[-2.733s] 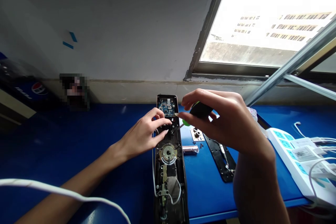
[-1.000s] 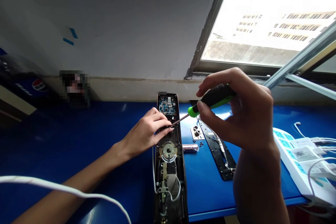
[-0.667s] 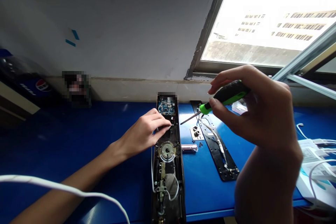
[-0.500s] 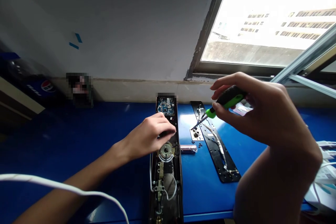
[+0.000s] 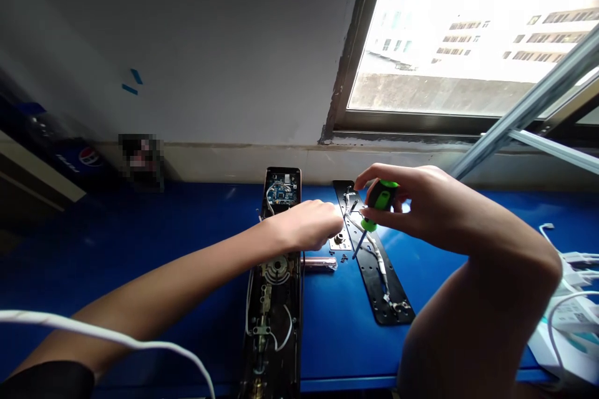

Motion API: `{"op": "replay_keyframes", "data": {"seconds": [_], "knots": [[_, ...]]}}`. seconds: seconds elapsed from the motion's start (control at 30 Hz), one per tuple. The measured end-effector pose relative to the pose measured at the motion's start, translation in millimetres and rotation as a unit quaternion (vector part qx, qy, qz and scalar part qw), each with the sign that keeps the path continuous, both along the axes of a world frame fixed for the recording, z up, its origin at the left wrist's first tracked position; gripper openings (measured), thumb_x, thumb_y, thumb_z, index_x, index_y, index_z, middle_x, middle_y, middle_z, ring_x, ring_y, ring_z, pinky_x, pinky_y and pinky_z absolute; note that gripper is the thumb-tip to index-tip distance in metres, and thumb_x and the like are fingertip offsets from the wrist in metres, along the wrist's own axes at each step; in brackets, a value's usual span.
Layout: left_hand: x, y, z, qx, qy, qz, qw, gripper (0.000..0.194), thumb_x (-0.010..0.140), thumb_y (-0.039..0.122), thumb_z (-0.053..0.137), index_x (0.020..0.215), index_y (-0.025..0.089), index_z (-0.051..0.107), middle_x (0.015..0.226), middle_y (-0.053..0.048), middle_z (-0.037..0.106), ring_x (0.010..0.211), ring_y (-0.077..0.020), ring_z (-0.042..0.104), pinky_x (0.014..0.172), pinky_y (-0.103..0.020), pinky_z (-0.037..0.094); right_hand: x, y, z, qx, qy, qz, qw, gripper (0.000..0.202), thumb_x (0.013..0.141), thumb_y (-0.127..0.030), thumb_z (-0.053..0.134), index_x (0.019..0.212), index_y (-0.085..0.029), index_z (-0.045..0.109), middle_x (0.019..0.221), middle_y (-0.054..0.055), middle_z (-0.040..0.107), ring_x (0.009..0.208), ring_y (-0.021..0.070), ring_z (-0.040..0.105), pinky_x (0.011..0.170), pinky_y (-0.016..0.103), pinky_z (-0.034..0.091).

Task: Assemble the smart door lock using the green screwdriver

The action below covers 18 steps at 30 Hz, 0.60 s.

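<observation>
My left hand (image 5: 314, 224) reaches across a long, opened black housing (image 5: 249, 324), its fingers curled closed over the edge of a small metal plate (image 5: 345, 243). Whatever those fingers hold is hidden. A green-and-black screwdriver (image 5: 382, 197) is gripped in my right hand (image 5: 433, 209), its shaft slanting down to the left over the long black panel (image 5: 374, 280). A blue circuit board (image 5: 282, 189) shows at the housing's far end. White-wrapped wiring (image 5: 381, 260) runs along the panel.
Several dark screws (image 5: 344, 258) lie by the plate, near a pinkish cylinder (image 5: 321, 264). A white cable (image 5: 116, 338) crosses the lower left. White connectors (image 5: 573, 262) are at right, a bottle (image 5: 77, 159) at far left, and a metal bar (image 5: 524, 115) slants before the window.
My left hand has moved right, from over the housing to the small plate. The right hand has turned the screwdriver more upright and shifted its tip from the plate toward the panel.
</observation>
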<state>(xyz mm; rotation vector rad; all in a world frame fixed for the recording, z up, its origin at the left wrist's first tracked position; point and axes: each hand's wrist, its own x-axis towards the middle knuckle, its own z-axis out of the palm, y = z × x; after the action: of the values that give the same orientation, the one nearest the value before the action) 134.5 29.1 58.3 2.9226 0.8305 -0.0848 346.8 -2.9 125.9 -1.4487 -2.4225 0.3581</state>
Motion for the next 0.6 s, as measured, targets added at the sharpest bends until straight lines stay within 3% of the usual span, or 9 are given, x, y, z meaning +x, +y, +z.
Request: {"op": "replay_keyframes", "data": {"seconds": [0.27,0.6], "knots": [[26.2,22.7,-17.4,-0.034,0.079,0.028,0.996,0.018,0.068,-0.002,0.062,0.070,0.016,0.068,0.074,-0.008,0.069,0.060,-0.0202,0.059,0.053,-0.032,0.036,12.4,-4.5,-1.5,-0.032,0.025,-0.009,0.999,0.028,0.086,-0.037,0.074,0.110,-0.026,0.069,0.080,0.001,0.076,0.063,0.0160,0.065,0.053,0.028,0.047],[34.4,26.5,-29.9,-0.063,0.086,0.027,0.994,0.020,0.069,-0.001,0.062,0.066,0.018,0.068,0.067,-0.005,0.067,0.057,-0.0208,0.061,0.053,-0.031,0.040,11.8,-7.7,5.2,-0.036,0.016,-0.011,0.999,0.017,0.084,-0.034,0.074,0.096,-0.025,0.068,0.083,0.002,0.072,0.065,0.0142,0.062,0.052,0.025,0.044]]}}
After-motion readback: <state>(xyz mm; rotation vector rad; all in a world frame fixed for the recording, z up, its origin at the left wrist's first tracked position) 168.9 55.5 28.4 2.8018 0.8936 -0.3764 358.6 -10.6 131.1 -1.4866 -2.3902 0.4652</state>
